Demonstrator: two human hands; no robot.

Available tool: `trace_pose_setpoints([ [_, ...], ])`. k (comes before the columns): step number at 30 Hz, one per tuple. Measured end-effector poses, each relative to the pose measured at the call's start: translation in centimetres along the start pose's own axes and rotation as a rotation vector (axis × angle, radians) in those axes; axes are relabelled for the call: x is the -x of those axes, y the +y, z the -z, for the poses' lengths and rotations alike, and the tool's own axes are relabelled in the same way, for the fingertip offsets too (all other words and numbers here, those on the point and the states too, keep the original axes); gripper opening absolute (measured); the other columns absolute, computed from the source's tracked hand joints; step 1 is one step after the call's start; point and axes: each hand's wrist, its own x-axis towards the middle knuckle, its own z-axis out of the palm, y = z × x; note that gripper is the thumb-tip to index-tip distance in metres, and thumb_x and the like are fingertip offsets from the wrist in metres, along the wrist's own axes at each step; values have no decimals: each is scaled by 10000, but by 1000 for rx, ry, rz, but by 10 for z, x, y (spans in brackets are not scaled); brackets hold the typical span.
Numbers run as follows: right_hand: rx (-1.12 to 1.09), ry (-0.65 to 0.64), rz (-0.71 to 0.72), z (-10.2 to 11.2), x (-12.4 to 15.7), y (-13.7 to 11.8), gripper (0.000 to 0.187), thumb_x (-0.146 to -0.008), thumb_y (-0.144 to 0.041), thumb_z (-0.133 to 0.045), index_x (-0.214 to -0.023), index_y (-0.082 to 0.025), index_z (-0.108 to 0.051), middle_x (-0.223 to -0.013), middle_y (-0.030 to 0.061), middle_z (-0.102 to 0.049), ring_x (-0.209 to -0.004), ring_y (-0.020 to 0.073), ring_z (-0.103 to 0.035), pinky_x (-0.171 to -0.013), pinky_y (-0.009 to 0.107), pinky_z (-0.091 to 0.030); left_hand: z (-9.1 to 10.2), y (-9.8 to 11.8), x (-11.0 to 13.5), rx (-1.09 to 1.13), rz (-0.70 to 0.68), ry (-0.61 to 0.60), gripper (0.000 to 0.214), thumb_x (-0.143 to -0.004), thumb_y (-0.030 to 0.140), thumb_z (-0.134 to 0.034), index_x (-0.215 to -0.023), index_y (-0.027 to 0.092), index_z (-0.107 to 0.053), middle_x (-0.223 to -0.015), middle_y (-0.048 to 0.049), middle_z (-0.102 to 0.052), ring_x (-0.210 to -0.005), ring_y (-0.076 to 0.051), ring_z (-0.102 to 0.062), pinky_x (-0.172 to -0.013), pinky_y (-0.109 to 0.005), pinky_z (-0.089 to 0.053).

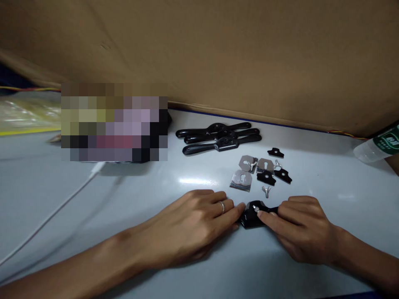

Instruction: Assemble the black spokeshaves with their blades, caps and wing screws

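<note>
Both hands hold one black spokeshave body (253, 216) flat on the white table near the front. My left hand (199, 222), with a ring on one finger, covers its left handle, fingers curled over it. My right hand (299, 228) covers the right handle, and its forefinger rests by a small silver screw (255, 207) on the body's middle. Just behind lie three metal blades (251, 171), black cap pieces (274, 176) and a loose silver wing screw (266, 190). Three more black spokeshaves (220, 137) lie stacked farther back.
A big brown cardboard sheet (218, 54) leans over the table's back edge. A blurred-out object (114, 122) sits at the left with a white cable (59, 207) running from it to the front left. A plastic bottle (378, 145) lies at the far right.
</note>
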Motion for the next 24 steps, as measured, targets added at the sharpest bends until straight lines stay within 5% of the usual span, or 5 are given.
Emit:
trace_pose_setpoints([
  [9, -18, 40, -8, 2, 5, 6, 272, -926, -56, -459, -1037, -108, -702, -561, -47, -533, -475, 111, -453, -467, 263, -381, 1, 1, -1, -4, -4, 34, 216, -1025, 144, -407, -1139, 88, -582, -740, -16, -629, -629, -184, -557, -542, -340, -434],
  [15, -78, 83, -73, 3, 1, 7, 280, -859, 3, -478, -741, -155, -677, -541, -29, -519, -464, 109, -434, -477, 269, -386, 1, 1, 1, -6, 7, 9, 218, -1011, 134, -419, -1159, 95, -575, -755, -18, -644, -641, -180, -566, -558, -334, -437],
  [24, -60, -12, 13, 0, 2, 1, 268, -924, -58, -465, -871, -138, -715, -555, -35, -532, -454, 108, -434, -463, 263, -370, -1, 0, 1, -1, -5, 14, 201, -988, 137, -466, -1151, 95, -578, -763, -24, -650, -661, -184, -580, -576, -327, -454],
])
